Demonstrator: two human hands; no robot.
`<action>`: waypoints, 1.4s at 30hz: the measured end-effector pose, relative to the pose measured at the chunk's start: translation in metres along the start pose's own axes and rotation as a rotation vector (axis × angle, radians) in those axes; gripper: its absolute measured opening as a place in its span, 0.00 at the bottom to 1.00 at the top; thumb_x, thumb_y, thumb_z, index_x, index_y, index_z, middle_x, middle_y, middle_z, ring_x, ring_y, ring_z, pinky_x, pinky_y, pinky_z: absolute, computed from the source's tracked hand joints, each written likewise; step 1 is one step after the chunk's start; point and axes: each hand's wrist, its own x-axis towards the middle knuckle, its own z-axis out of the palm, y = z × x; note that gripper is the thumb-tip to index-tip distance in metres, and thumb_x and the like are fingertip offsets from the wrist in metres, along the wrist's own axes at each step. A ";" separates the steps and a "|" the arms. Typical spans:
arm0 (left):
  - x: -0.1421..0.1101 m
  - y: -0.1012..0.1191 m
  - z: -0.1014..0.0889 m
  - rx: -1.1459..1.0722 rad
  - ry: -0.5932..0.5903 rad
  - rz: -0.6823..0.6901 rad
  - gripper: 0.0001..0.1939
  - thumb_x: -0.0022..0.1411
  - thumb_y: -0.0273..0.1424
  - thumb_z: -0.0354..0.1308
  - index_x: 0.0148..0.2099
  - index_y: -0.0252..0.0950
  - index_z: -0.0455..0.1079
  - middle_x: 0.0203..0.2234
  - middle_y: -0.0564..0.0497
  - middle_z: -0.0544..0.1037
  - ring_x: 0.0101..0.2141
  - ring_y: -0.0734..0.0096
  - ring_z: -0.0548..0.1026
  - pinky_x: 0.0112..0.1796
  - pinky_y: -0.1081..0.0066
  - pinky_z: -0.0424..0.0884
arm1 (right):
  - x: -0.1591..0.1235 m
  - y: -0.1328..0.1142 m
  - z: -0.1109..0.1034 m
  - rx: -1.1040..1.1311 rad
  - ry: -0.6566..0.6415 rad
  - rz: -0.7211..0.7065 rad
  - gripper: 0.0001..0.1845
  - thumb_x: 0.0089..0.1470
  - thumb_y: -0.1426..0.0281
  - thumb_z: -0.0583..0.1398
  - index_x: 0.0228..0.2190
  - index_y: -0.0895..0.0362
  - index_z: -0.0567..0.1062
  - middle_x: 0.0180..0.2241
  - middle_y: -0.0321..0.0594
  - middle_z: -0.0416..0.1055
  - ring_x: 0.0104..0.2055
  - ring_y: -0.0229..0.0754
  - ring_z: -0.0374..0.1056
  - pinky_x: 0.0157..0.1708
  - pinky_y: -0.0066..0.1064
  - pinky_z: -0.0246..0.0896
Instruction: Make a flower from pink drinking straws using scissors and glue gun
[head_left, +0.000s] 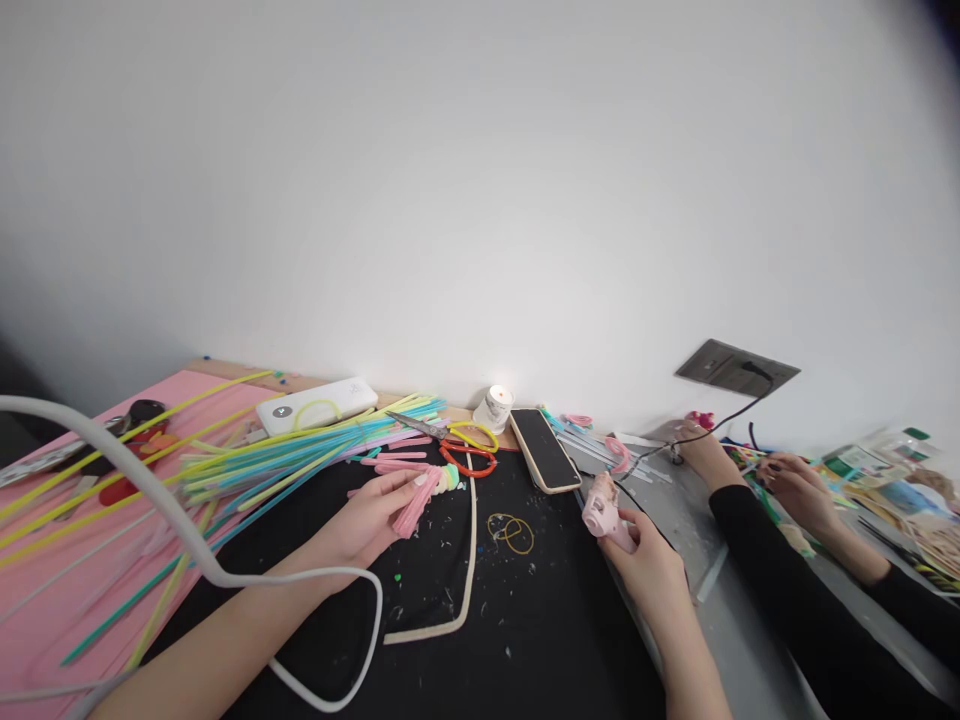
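Note:
My left hand [367, 520] is closed around a bundle of pink pipe cleaners [415, 508], with pale green and yellow coils [450, 478] at its upper end. On the right, my right hand [651, 565] grips a pale pink glue gun [601, 512] by its handle; the nozzle cannot be made out clearly. Just beyond the bundle lie scissors [472, 462] with red and yellow handles. A loop of thin yellow cord [511, 534] and a bent cream strip [470, 575] rest on the black mat [555, 630] between my hands.
Many coloured pipe cleaners [262, 470] spread over the left side, near a white power bank [318, 405]. A white cable [176, 520] loops across my left forearm. A phone [547, 452] and paper cup [494, 408] stand by the wall. Another person's hands [705, 455] work at right, below a socket [735, 368].

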 end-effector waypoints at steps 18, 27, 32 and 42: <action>0.000 0.001 0.000 -0.004 0.033 -0.041 0.14 0.50 0.34 0.67 0.41 0.40 0.78 0.38 0.49 0.79 0.37 0.67 0.73 0.31 0.73 0.67 | 0.005 0.001 -0.011 -0.171 -0.130 -0.010 0.20 0.37 0.68 0.60 0.37 0.60 0.75 0.33 0.47 0.78 0.36 0.53 0.74 0.32 0.34 0.63; 0.006 0.006 -0.006 -0.087 0.063 0.113 0.16 0.56 0.37 0.62 0.45 0.35 0.74 0.41 0.43 0.80 0.46 0.58 0.73 0.36 0.69 0.69 | -0.017 -0.054 -0.031 -0.049 -0.002 -0.226 0.20 0.45 0.67 0.59 0.42 0.58 0.76 0.41 0.49 0.77 0.42 0.53 0.73 0.38 0.34 0.64; 0.012 0.008 -0.013 -0.161 0.044 0.235 0.15 0.58 0.34 0.61 0.46 0.33 0.72 0.40 0.43 0.81 0.43 0.56 0.77 0.45 0.62 0.70 | -0.026 -0.129 -0.006 0.212 -0.079 -0.548 0.11 0.52 0.73 0.56 0.36 0.57 0.77 0.35 0.43 0.78 0.37 0.45 0.73 0.38 0.33 0.64; 0.017 0.006 -0.015 -0.278 0.080 0.287 0.08 0.62 0.29 0.58 0.42 0.34 0.75 0.40 0.44 0.80 0.42 0.57 0.77 0.40 0.62 0.74 | -0.023 -0.213 0.099 0.010 -0.045 -1.040 0.08 0.58 0.74 0.57 0.37 0.56 0.76 0.36 0.43 0.76 0.43 0.48 0.66 0.39 0.35 0.57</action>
